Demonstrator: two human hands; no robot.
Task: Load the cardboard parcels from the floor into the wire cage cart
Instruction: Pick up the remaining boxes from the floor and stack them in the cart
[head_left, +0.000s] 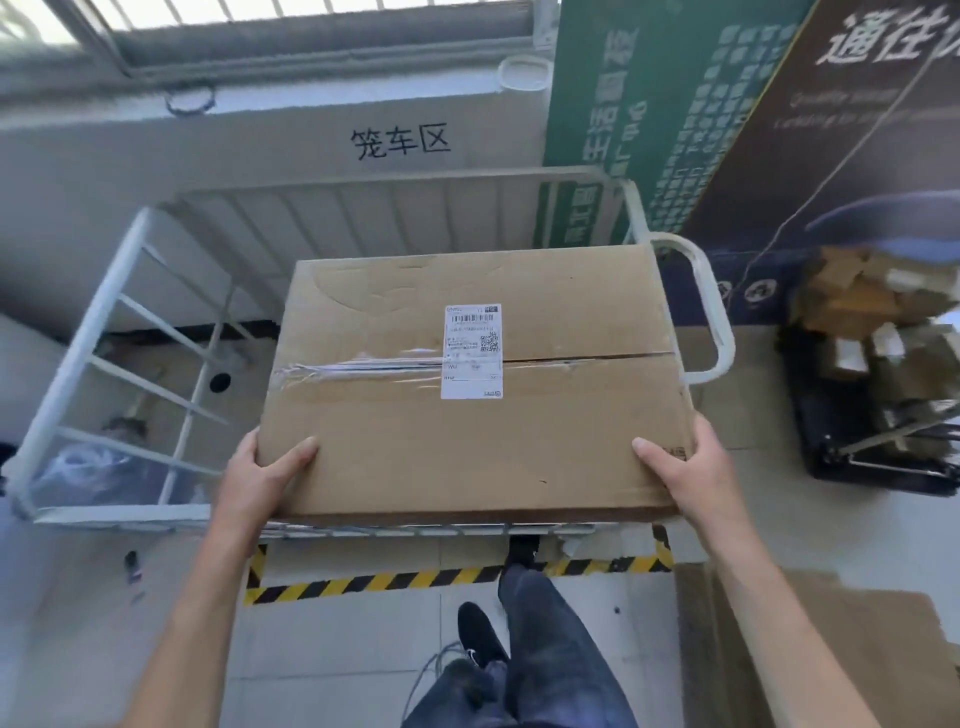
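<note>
A large flat cardboard parcel, taped across its top and bearing a white shipping label, is held over the right half of the white wire cage cart. Its near edge lies just above the cart's front rail. My left hand grips the parcel's near left corner, thumb on top. My right hand grips the near right corner the same way. The cart's left half shows its floor through the bars, with a clear plastic bag inside.
A black trolley stacked with small parcels stands at the right. Flattened cardboard lies on the floor at lower right. Yellow-black hazard tape marks the floor before the cart. Signboards lean on the wall behind. My legs stand below the parcel.
</note>
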